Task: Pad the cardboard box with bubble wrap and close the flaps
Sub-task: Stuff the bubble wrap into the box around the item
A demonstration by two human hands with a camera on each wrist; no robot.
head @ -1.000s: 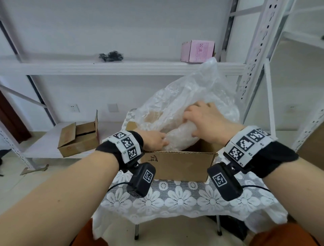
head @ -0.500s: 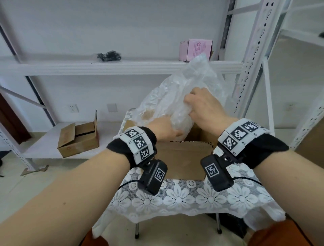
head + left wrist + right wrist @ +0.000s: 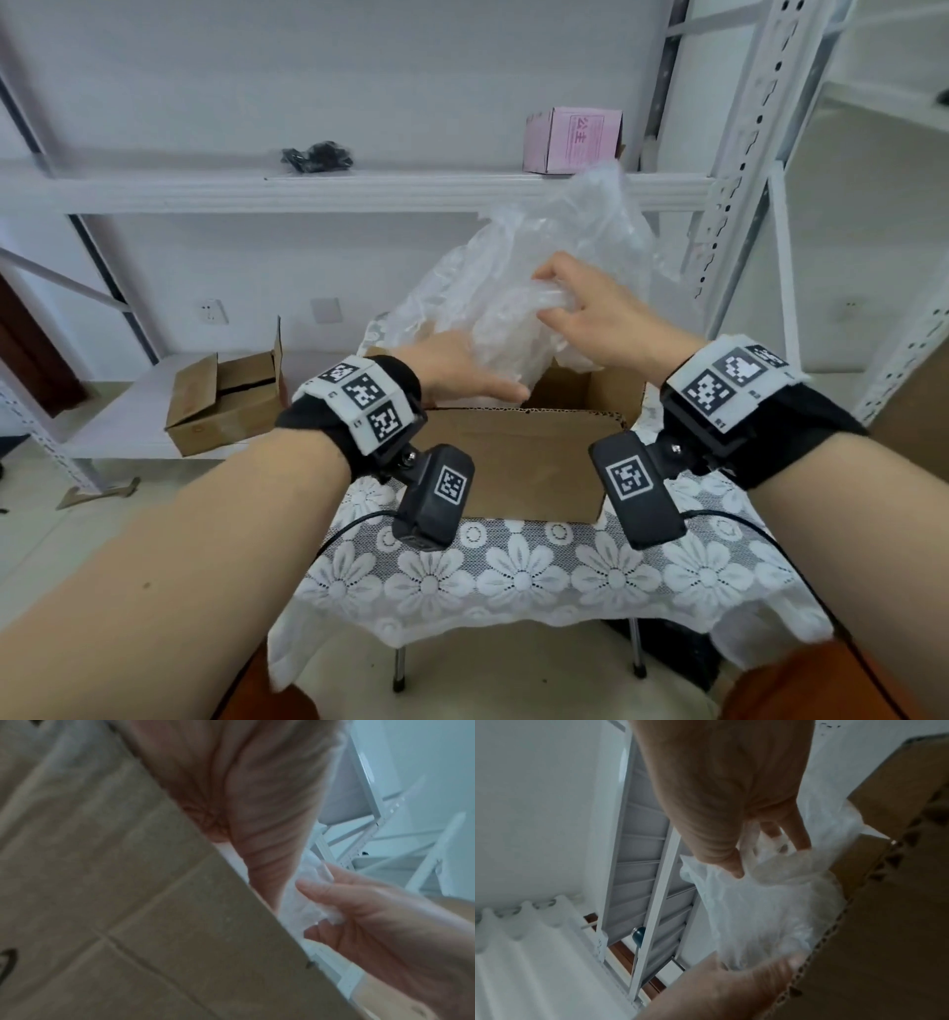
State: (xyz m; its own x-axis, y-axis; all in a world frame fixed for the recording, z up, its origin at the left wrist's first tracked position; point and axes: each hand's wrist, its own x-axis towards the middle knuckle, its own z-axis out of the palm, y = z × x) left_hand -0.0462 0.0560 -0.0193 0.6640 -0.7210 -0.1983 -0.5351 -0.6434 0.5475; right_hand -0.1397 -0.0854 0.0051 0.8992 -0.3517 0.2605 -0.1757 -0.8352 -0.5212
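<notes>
An open cardboard box [image 3: 524, 462] stands on the small table, its near flap upright. A big crumpled sheet of clear bubble wrap [image 3: 513, 288] rises out of the box. My right hand [image 3: 590, 308] is above the box and pinches a fold of the wrap between thumb and fingers, which shows plainly in the right wrist view [image 3: 770, 858]. My left hand [image 3: 462, 375] is lower, at the box's near left rim, with its thumb straight against the underside of the wrap. Its fingers are hidden behind the wrap and the flap [image 3: 128, 902].
The table wears a white lace cloth [image 3: 513, 575]. A second open cardboard box [image 3: 226, 406] sits on a low shelf at left. A pink box [image 3: 572, 139] and a black object [image 3: 317, 154] lie on the upper shelf. A perforated shelf upright [image 3: 739, 154] stands close at right.
Both hands have risen from inside the box, drawing the bubble wrap up. The right hand has gone higher and now pinches a fold; the left hand has slid under the wrap.
</notes>
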